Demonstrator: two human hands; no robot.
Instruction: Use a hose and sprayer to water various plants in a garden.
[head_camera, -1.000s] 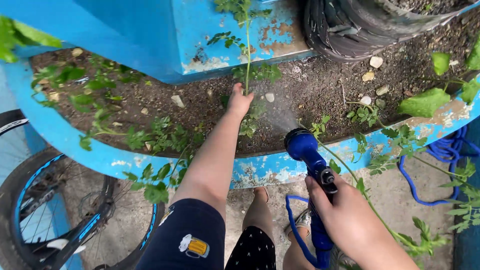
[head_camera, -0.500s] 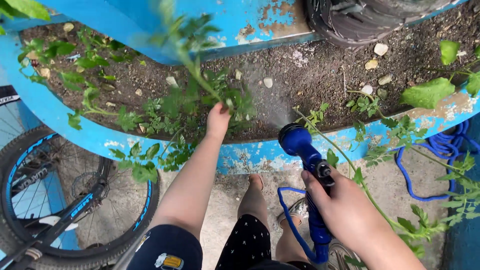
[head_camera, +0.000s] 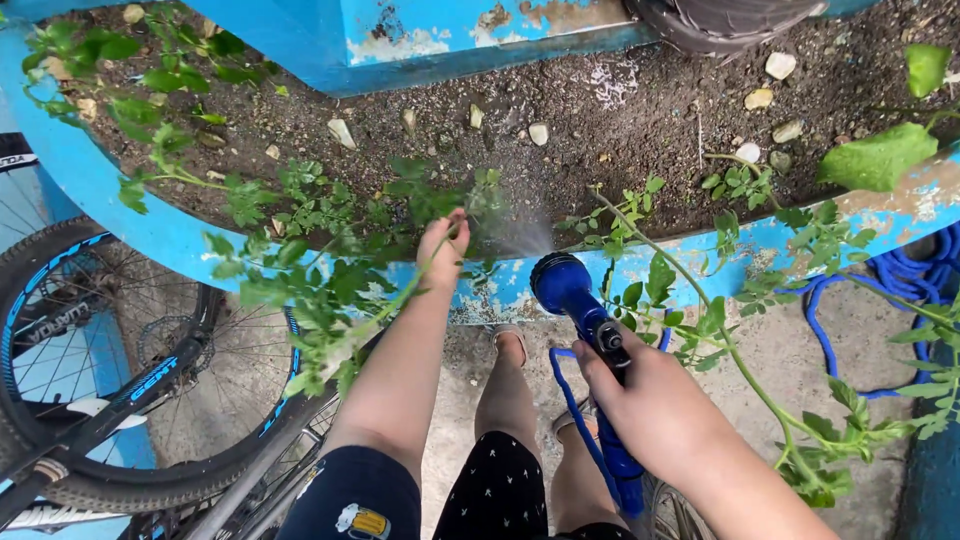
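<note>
Your left hand (head_camera: 443, 250) pinches the leafy stem (head_camera: 385, 305) — it trails down-left; your right hand (head_camera: 640, 400), fist-closed on the spray nozzle (head_camera: 565, 285), points up-left toward it.

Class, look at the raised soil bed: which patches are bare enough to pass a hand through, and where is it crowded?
Bare soil lies between the blue box and the pale stones. Crowded: leafy stems around the left hand, and vines beside the right hand holding the spray nozzle.
</note>
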